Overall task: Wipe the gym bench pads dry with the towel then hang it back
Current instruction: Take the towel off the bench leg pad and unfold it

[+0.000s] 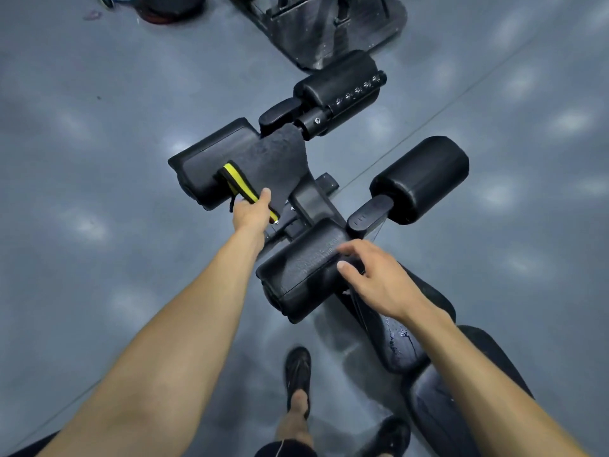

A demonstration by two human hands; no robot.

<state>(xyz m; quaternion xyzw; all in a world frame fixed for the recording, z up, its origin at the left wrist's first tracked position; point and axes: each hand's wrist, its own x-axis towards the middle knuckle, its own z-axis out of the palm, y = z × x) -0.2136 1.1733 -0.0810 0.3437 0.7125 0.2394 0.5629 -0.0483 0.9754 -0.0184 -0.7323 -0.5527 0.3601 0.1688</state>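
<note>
A black gym bench stands on the floor with several roller pads. A dark grey towel with a yellow-and-black trimmed end lies draped over the far left pad. My left hand grips that yellow-trimmed end at the pad's near side. With fingers spread and loosely bent, my right hand rests on the right end of the near roller pad. Water drops glisten on the seat pad under my right forearm. Two more rollers, one on the right and one further back, show no towel.
A black machine base stands just beyond the bench at the top. A dark round object lies at the top left. My feet in black sandals are left of the seat. Grey floor surrounds the bench.
</note>
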